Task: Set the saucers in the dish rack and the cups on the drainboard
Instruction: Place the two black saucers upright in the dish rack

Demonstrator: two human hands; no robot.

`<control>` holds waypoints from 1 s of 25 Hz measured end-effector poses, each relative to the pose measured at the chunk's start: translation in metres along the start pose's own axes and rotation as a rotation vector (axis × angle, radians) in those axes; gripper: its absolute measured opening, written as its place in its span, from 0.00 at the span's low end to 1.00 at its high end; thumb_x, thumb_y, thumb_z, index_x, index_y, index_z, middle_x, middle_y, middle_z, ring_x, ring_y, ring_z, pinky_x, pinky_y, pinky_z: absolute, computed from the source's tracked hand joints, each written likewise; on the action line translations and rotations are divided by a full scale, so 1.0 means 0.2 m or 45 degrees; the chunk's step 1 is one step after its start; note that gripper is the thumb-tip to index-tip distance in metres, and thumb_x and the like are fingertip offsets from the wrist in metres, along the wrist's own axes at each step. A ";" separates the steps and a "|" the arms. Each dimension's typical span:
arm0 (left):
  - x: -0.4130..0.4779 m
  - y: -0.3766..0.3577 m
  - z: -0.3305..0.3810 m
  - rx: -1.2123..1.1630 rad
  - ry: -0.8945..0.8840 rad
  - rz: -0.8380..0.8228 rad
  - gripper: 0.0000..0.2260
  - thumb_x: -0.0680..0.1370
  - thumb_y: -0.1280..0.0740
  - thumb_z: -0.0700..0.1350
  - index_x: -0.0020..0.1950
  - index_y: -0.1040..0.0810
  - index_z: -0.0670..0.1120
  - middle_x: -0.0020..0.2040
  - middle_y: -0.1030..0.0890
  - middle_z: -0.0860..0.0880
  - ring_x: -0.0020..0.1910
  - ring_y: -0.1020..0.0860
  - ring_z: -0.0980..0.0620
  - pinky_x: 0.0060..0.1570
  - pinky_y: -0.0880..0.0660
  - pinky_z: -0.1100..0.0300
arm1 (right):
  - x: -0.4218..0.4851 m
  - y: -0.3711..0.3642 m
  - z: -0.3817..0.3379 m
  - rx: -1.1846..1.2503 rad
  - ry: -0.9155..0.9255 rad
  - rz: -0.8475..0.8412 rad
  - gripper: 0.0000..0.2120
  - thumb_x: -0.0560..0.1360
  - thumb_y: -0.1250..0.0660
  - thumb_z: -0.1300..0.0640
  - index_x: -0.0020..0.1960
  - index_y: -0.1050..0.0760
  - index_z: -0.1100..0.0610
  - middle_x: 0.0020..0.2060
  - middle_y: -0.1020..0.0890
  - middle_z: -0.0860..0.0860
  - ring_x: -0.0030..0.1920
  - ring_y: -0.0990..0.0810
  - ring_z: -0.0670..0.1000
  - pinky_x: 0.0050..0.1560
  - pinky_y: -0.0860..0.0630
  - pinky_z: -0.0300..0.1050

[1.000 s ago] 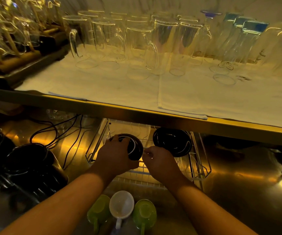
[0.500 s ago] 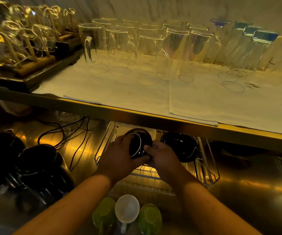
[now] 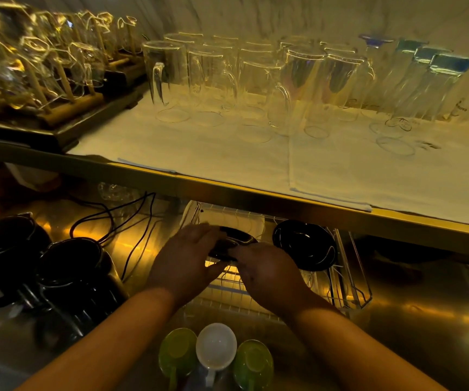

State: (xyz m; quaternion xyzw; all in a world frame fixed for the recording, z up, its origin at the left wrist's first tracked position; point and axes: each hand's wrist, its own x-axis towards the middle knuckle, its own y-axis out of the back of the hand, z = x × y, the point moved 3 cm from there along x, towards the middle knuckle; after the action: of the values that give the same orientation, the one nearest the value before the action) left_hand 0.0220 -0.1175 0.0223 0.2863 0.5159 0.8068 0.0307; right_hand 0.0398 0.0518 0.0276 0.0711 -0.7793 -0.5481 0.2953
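Observation:
A wire dish rack (image 3: 349,289) sits on the steel counter under the shelf. A black saucer (image 3: 304,245) stands upright in its right part. Over the rack's left part, both hands hold a second black saucer (image 3: 234,240), tilted nearly flat. My left hand (image 3: 188,258) grips its left side and my right hand (image 3: 267,275) grips its near right edge. Three cups stand in a row on the counter at the bottom: a green cup (image 3: 177,355), a white cup (image 3: 216,352) and another green cup (image 3: 253,364).
A shelf edge (image 3: 256,193) overhangs the rack, with a white cloth and several upturned glass mugs (image 3: 298,88) on it. Two black kettles (image 3: 72,277) and black cables (image 3: 131,221) lie to the left. Bare steel counter (image 3: 425,320) extends to the right.
The saucer has gone from upright in my left hand to tilted nearly flat, held by both hands and lowered towards the rack. My right hand closed onto it.

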 end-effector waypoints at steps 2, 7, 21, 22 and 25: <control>-0.02 -0.03 0.01 0.058 -0.092 -0.084 0.18 0.75 0.27 0.50 0.64 0.22 0.53 0.62 0.19 0.50 0.60 0.21 0.49 0.56 0.26 0.55 | 0.00 -0.07 0.00 -0.200 0.099 -0.070 0.15 0.72 0.30 0.62 0.57 0.19 0.52 0.43 0.14 0.50 0.41 0.17 0.52 0.41 0.22 0.45; -0.05 -0.10 0.01 0.107 -0.139 -0.135 0.15 0.71 0.22 0.43 0.57 0.17 0.50 0.50 0.14 0.48 0.47 0.15 0.49 0.44 0.21 0.55 | -0.01 -0.17 0.03 -0.311 0.136 -0.164 0.19 0.66 0.25 0.62 0.56 0.19 0.53 0.45 0.14 0.51 0.45 0.16 0.54 0.44 0.20 0.47; -0.09 -0.24 -0.09 0.087 -0.017 -0.320 0.20 0.80 0.34 0.54 0.71 0.26 0.53 0.71 0.25 0.50 0.69 0.28 0.48 0.66 0.31 0.51 | -0.11 -0.10 0.15 -0.255 0.049 -0.160 0.13 0.74 0.29 0.58 0.59 0.18 0.56 0.54 0.15 0.54 0.55 0.17 0.55 0.55 0.21 0.51; -0.10 -0.24 -0.10 0.077 -0.008 -0.330 0.20 0.80 0.34 0.54 0.71 0.27 0.53 0.71 0.25 0.50 0.70 0.29 0.48 0.66 0.32 0.51 | -0.13 -0.06 0.19 -0.249 -0.003 -0.090 0.14 0.73 0.28 0.59 0.58 0.18 0.56 0.54 0.15 0.53 0.55 0.17 0.54 0.56 0.22 0.50; -0.10 -0.23 -0.10 0.068 -0.011 -0.348 0.22 0.78 0.35 0.57 0.71 0.27 0.55 0.71 0.25 0.52 0.69 0.29 0.49 0.66 0.32 0.53 | -0.18 0.01 0.37 -0.199 -0.309 -0.056 0.17 0.79 0.34 0.53 0.66 0.23 0.53 0.64 0.20 0.52 0.66 0.25 0.54 0.66 0.32 0.50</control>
State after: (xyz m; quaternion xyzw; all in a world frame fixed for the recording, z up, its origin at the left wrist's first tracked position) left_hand 0.0170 -0.1196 -0.0322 0.2175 0.5712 0.7799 0.1350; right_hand 0.0296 0.1288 -0.0009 -0.0017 -0.7626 -0.6179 0.1915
